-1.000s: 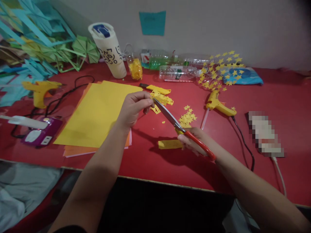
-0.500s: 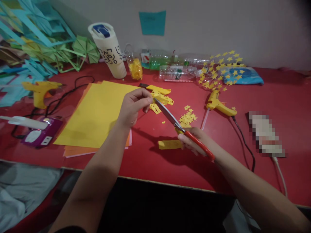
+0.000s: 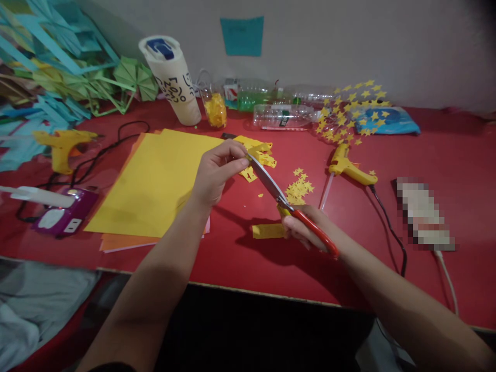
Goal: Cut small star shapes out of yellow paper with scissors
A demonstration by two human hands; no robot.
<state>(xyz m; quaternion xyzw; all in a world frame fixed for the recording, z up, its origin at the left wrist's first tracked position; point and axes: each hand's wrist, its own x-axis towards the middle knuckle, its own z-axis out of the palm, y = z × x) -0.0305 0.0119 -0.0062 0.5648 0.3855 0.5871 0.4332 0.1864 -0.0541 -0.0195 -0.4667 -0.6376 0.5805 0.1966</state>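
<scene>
My left hand (image 3: 215, 175) is closed in a pinch on a small piece of yellow paper (image 3: 248, 157), mostly hidden by the fingertips. My right hand (image 3: 304, 227) grips red-handled scissors (image 3: 269, 183), their blade tips at that piece, right by my left fingertips. Beneath the right hand lies a yellow paper strip (image 3: 267, 231) on the red table. Beyond the scissors is a heap of small yellow paper stars (image 3: 299, 190). Yellow paper scraps (image 3: 248, 173) lie behind the left hand, partly covered by it.
Yellow sheets (image 3: 151, 181) are stacked at left, near a purple socket block (image 3: 64, 212) and one glue gun (image 3: 62, 147). Another glue gun (image 3: 351, 168) lies at right, with its cord trailing forward. A tumbler (image 3: 174, 82) and plastic bottles (image 3: 284, 116) line the wall.
My left hand has shifted slightly right. The scissors have moved a little left, and their blades look more closed. More of a yellow paper piece shows above the blade tips.
</scene>
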